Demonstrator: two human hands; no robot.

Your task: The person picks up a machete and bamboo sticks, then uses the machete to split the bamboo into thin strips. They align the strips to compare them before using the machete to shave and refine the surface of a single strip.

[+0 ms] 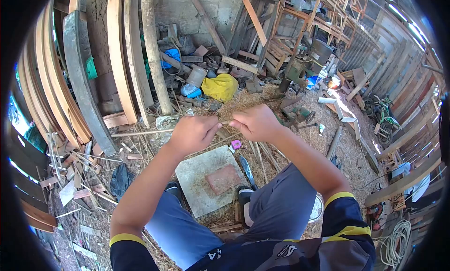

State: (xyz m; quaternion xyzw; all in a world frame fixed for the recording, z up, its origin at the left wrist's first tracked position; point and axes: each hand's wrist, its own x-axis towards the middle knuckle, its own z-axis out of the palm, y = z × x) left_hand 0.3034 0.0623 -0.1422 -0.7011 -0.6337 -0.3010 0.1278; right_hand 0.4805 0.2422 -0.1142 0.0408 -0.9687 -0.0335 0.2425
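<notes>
Both arms reach forward and meet in front of the body. The left hand (192,133) is curled into a loose fist, knuckles up, its fingers (209,126) pinching toward the right. The right hand (255,122) is closed too, its back turned upward, and its fingertips point left. The hands sit level and just apart. The left forearm (147,177) and right forearm (304,158) are bare, with the elbows bent and spread outward.
</notes>
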